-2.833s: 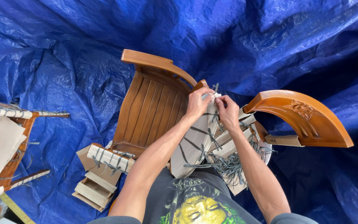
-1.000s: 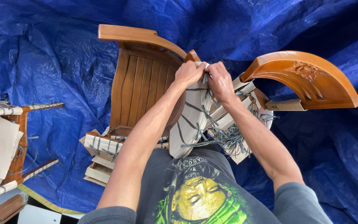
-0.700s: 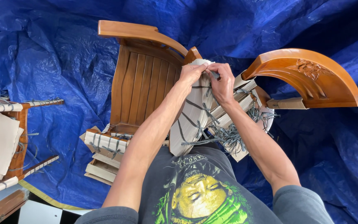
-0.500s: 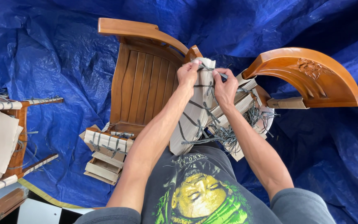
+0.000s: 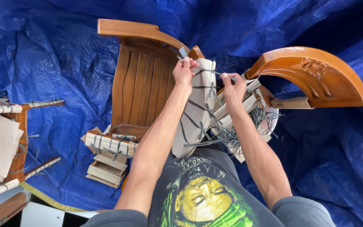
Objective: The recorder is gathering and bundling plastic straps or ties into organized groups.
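Note:
A wooden chair (image 5: 141,80) lies on a blue tarp, its legs wrapped in pale cardboard bound with grey string. My left hand (image 5: 184,69) pinches the grey string (image 5: 209,71) at the top of one wrapped leg (image 5: 196,107). My right hand (image 5: 233,88) grips the same string a little further right, pulling it taut between both hands. Loose tangled string (image 5: 227,134) hangs below, near another wrapped leg.
A carved curved wooden chair part (image 5: 311,77) sits at right. More wrapped cardboard bundles (image 5: 108,157) lie at lower left. Another wrapped wooden piece (image 5: 9,143) is at the far left. The blue tarp (image 5: 47,59) covers the floor all around.
My hands have drawn apart along the top of the wrapped leg, stretching a length of grey string between them. The view has shifted slightly.

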